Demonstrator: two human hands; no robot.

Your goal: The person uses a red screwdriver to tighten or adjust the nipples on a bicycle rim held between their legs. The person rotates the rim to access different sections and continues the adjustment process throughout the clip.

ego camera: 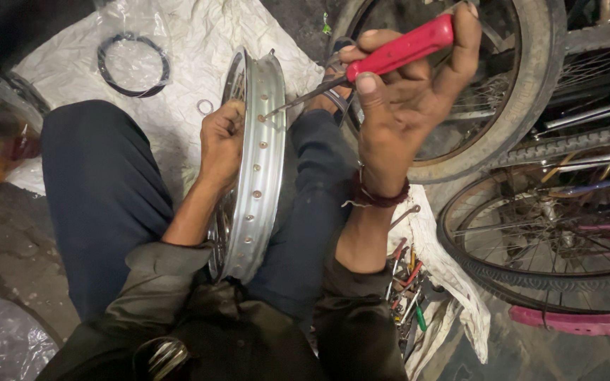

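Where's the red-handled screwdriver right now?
In the head view, upper centre: the right hand grips the red-handled screwdriver, its tip at the bare wheel rim that the left hand steadies between the knees.

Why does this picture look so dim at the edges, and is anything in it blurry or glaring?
In the head view, light falls mostly on the middle: the silver wheel rim gleams, and the white sheet looks washed out. The corners sink into dark shadow. The right hand, raised close with the red-handled screwdriver, looks outsized and slightly soft. The left hand on the rim stays sharp.
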